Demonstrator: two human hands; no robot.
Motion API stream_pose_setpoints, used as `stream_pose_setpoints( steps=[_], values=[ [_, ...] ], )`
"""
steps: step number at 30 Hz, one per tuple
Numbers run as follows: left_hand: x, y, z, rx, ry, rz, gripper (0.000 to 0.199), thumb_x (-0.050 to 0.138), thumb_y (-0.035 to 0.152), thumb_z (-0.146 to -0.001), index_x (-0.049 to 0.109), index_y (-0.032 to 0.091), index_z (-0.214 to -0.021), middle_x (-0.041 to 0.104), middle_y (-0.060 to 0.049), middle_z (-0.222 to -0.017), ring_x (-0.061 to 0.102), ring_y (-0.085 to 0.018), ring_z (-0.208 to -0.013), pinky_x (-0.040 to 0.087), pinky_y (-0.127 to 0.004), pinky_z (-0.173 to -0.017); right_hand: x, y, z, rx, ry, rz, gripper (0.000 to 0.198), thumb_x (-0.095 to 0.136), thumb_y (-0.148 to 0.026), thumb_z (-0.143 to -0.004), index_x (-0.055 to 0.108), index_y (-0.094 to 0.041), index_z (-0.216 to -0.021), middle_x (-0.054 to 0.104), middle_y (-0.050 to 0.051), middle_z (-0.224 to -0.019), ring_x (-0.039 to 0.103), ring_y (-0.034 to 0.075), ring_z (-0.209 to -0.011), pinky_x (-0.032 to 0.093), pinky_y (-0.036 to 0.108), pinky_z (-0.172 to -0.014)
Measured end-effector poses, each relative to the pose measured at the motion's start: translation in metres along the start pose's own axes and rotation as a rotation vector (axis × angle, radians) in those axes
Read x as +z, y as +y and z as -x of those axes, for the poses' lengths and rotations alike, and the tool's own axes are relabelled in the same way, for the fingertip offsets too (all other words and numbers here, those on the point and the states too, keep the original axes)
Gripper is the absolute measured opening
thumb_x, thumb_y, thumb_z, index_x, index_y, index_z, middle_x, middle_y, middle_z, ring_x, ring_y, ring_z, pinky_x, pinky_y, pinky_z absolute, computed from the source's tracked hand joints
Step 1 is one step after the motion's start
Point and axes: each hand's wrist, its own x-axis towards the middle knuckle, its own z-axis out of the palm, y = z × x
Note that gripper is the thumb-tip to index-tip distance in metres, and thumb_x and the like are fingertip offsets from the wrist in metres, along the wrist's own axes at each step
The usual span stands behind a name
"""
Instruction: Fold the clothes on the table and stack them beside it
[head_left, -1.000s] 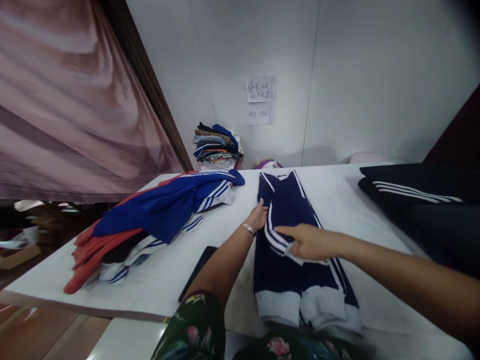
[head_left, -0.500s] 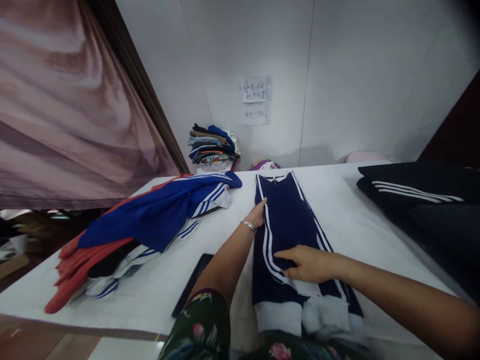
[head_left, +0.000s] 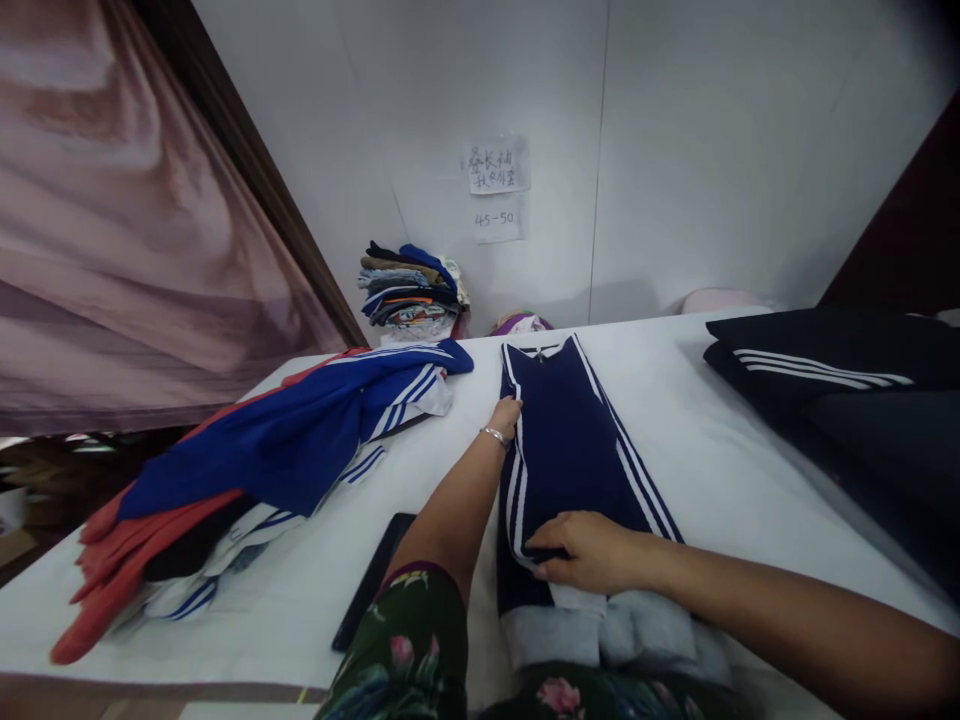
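Observation:
A navy track jacket (head_left: 570, 440) with white side stripes lies folded long and narrow before me, neck end away. Its pale grey lower band (head_left: 551, 636) is nearest my body. My left hand (head_left: 507, 415), a silver bracelet at the wrist, is closed on the jacket's left striped edge, partway up. Lower down, my right hand (head_left: 589, 550) pinches the striped layer between thumb and fingers, near its bottom left corner. A white patch of fabric shows just below this hand.
A blue jacket (head_left: 262, 440) tops a loose heap at left, over a red garment (head_left: 97, 610). A dark flat tablet-like object (head_left: 375, 575) lies beside my left forearm. Black striped clothing (head_left: 825, 370) is at right. A folded clothes stack (head_left: 412, 290) stands by the wall.
My right hand has drawn the jacket's lower striped edge leftward, and the curved stripes now run straighter along the left side. My left hand keeps its place on the edge. The view has shifted slightly.

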Motion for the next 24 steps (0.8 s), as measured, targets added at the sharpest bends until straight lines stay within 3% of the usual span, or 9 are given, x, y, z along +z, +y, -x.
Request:
stream_pose_setpoints(
  steps=[5, 8, 12, 15, 17, 20, 22, 24],
  values=[
    [-0.01, -0.003, 0.02, -0.04, -0.128, -0.03, 0.016, 0.062, 0.021, -0.085, 0.063, 0.012, -0.097, 0.07, -0.011, -0.089, 0.067, -0.021, -0.087, 0.052, -0.031, -0.078, 0.0, -0.002, 0.005, -0.02, 0.008, 0.016, 0.046, 0.053, -0.043, -0.088, 0.061, -0.021, -0.127, 0.066, 0.008, -0.121, 0.059, 0.026, -0.109, 0.045, 0.038, -0.093],
    [-0.025, -0.01, 0.042, -0.059, -0.165, -0.05, 0.018, 0.07, 0.021, -0.078, 0.064, 0.014, -0.093, 0.07, -0.008, -0.08, 0.067, -0.021, -0.084, 0.051, -0.029, -0.077, -0.002, -0.004, 0.016, -0.029, 0.019, -0.04, 0.05, 0.053, -0.046, -0.088, 0.057, -0.022, -0.132, 0.062, 0.009, -0.127, 0.056, 0.026, -0.115, 0.042, 0.04, -0.099],
    [-0.049, -0.024, 0.079, -0.023, -0.206, -0.191, 0.028, 0.076, 0.028, -0.071, 0.064, 0.018, -0.094, 0.07, -0.004, -0.078, 0.065, -0.019, -0.086, 0.049, -0.025, -0.075, 0.003, -0.003, 0.043, -0.013, -0.007, -0.104, 0.082, 0.063, -0.057, -0.079, 0.032, -0.027, -0.148, 0.024, 0.011, -0.157, 0.028, 0.031, -0.14, 0.025, 0.05, -0.112],
    [-0.063, -0.035, 0.109, 0.003, -0.322, -0.272, 0.026, 0.074, 0.033, -0.073, 0.064, 0.019, -0.093, 0.071, -0.003, -0.079, 0.065, -0.019, -0.082, 0.05, -0.026, -0.072, 0.013, 0.0, 0.062, -0.037, -0.023, -0.053, 0.09, 0.069, -0.052, -0.075, 0.024, -0.03, -0.15, 0.006, 0.009, -0.16, 0.01, 0.033, -0.145, 0.014, 0.056, -0.114],
    [-0.068, -0.042, 0.125, 0.011, -0.409, -0.246, 0.027, 0.073, 0.032, -0.074, 0.065, 0.018, -0.095, 0.072, -0.004, -0.081, 0.066, -0.021, -0.08, 0.052, -0.029, -0.073, 0.021, 0.003, 0.07, -0.083, 0.028, 0.005, 0.081, 0.067, -0.041, -0.079, 0.028, -0.027, -0.149, 0.007, 0.01, -0.16, 0.01, 0.031, -0.145, 0.015, 0.053, -0.115],
    [-0.07, -0.05, 0.14, 0.073, -0.46, -0.184, 0.029, 0.073, 0.024, -0.072, 0.064, 0.017, -0.099, 0.072, -0.006, -0.087, 0.067, -0.022, -0.084, 0.052, -0.034, -0.08, 0.026, 0.009, 0.074, -0.162, 0.192, 0.079, 0.059, 0.051, -0.02, -0.087, 0.038, -0.021, -0.145, 0.022, 0.012, -0.157, 0.02, 0.023, -0.144, 0.022, 0.046, -0.115],
    [-0.069, -0.055, 0.141, 0.153, -0.42, -0.151, 0.031, 0.071, 0.019, -0.072, 0.063, 0.017, -0.101, 0.072, -0.006, -0.092, 0.067, -0.022, -0.089, 0.051, -0.036, -0.087, 0.025, 0.011, 0.075, -0.226, 0.299, 0.113, 0.055, 0.043, -0.011, -0.087, 0.044, -0.019, -0.141, 0.033, 0.012, -0.153, 0.022, 0.021, -0.143, 0.023, 0.048, -0.115],
    [-0.068, -0.06, 0.138, 0.222, -0.333, -0.161, 0.033, 0.069, 0.014, -0.07, 0.063, 0.018, -0.102, 0.072, -0.006, -0.095, 0.066, -0.022, -0.094, 0.049, -0.037, -0.092, 0.022, 0.008, 0.076, -0.261, 0.321, 0.131, 0.054, 0.044, -0.011, -0.085, 0.048, -0.02, -0.138, 0.039, 0.011, -0.149, 0.022, 0.022, -0.143, 0.022, 0.051, -0.114]
  ],
)
